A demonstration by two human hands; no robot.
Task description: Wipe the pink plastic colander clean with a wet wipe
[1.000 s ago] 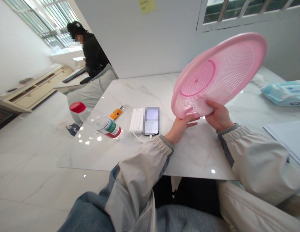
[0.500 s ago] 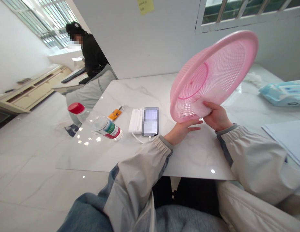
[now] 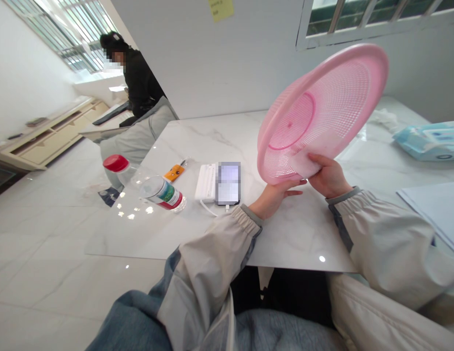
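Note:
A pink mesh plastic basket (image 3: 344,92) is held tilted above the table, its inside turned towards me. My left hand (image 3: 272,199) grips it at the lower rim; some of its fingers are hidden behind the basket. My right hand (image 3: 331,178) is closed on a thin white wipe (image 3: 310,163), with the thumb on top. That wipe lies against the basket's inner wall, near the lower right rim.
On the white marble table (image 3: 212,134) stand a clear bottle (image 3: 164,195) with a red cap, a phone (image 3: 228,183), a white power bank (image 3: 206,183) and an orange tag (image 3: 174,172). A blue wipes pack (image 3: 427,141) and paper (image 3: 435,209) lie right. Another person (image 3: 139,80) sits far left.
The basket has shifted very slightly upward at its top edge. My left fingers have moved a little beneath the rim. Otherwise both hands keep their places.

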